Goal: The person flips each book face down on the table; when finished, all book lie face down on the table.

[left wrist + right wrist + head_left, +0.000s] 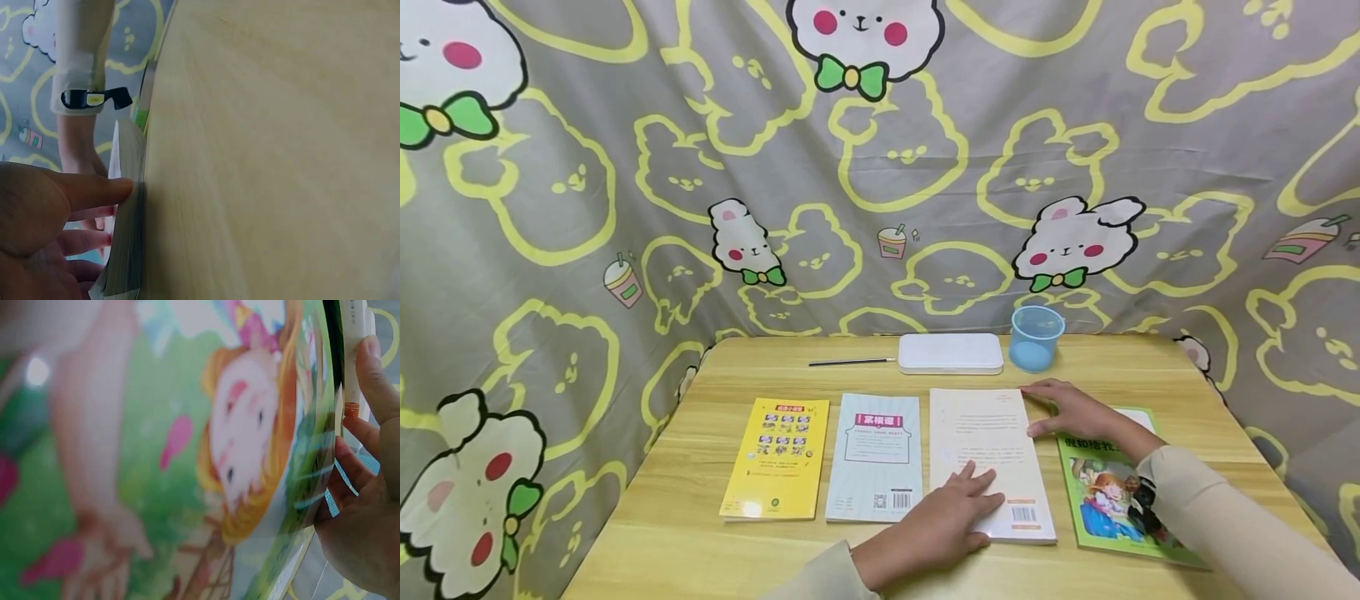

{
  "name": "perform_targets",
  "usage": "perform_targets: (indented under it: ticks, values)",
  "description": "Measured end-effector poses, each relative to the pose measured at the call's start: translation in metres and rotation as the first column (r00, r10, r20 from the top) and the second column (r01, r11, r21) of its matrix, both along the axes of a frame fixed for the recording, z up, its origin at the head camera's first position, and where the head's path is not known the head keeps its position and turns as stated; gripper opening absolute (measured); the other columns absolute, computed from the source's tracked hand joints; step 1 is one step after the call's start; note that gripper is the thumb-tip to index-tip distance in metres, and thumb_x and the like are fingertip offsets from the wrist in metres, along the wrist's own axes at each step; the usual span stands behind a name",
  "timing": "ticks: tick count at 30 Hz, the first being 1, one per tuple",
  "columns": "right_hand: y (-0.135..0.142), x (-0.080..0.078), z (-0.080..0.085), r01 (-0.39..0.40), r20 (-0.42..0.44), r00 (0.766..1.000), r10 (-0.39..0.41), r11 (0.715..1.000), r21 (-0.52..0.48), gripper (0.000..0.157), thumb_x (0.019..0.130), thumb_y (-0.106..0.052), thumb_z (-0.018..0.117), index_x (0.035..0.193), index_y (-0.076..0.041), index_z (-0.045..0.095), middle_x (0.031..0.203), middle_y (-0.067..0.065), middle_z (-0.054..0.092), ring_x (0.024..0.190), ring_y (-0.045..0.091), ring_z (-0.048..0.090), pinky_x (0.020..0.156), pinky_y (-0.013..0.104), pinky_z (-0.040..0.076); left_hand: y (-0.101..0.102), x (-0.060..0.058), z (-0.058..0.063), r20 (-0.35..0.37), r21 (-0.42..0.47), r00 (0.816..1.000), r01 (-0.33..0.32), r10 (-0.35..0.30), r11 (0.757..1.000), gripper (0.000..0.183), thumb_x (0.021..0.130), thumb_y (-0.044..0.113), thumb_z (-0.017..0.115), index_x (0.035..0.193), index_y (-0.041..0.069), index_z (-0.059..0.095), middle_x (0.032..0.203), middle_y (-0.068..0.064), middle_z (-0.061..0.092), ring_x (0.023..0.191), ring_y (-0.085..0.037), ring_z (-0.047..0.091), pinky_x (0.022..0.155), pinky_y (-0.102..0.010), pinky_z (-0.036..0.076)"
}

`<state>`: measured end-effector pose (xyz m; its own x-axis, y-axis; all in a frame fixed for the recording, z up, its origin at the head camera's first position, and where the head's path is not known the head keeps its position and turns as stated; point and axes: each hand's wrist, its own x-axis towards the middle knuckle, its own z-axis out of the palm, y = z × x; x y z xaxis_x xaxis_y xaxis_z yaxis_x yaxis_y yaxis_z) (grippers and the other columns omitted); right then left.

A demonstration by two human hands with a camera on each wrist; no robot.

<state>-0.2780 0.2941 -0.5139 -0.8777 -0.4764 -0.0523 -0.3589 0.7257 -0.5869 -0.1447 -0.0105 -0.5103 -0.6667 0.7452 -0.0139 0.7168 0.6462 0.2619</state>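
A white book [981, 421] lies back cover up on the table, second from the right in a row of books. My left hand [936, 521] rests on its lower left part, fingers spread over the cover. In the left wrist view the thumb [103, 190] touches the book's page edge [128, 244]. At the book's upper right side, my right hand [1075, 412] touches the edge with fingers extended. Beneath the right forearm lies a green picture book [1101, 500], partly hidden by the sleeve; its illustrated cover [162, 425] fills much of the right wrist view.
To the left lie a light blue book [880, 483] and a yellow book [778, 467]. Along the back stand a white case [951, 354] and a blue translucent cup [1035, 342], with a thin pen [850, 362] beside the case. A patterned curtain [820, 167] surrounds the wooden table [662, 508].
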Motion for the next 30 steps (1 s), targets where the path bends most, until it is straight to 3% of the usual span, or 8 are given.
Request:
perform_targets:
  ticks: [10,30]
  values:
    - [-0.0082,0.0021,0.0029,0.033,-0.023,0.999,-0.032,0.997,0.069,0.092,0.081,-0.054,0.083,0.148,0.001,0.052,0.147,0.030,0.046,0.134,0.052,0.042,0.107,0.068,0.041,-0.0011,0.0006,0.0018,0.004,-0.007,1.000,0.000,0.000,1.000,0.059,0.093,0.037,0.075,0.148,0.023,0.058,0.163,-0.003,0.039,0.152,-0.030,0.034,0.120,-0.041,0.038]
    - [-0.0085,0.0018,0.0030,0.039,-0.015,0.999,-0.038,0.995,0.091,0.091,0.082,-0.056,0.081,0.149,-0.001,0.052,0.148,0.028,0.047,0.136,0.052,0.042,0.108,0.068,0.041,0.0008,0.0013,0.0058,0.001,-0.047,1.000,0.000,0.000,0.999,0.060,0.093,0.036,0.075,0.149,0.024,0.057,0.164,-0.003,0.039,0.152,-0.030,0.034,0.120,-0.040,0.039]
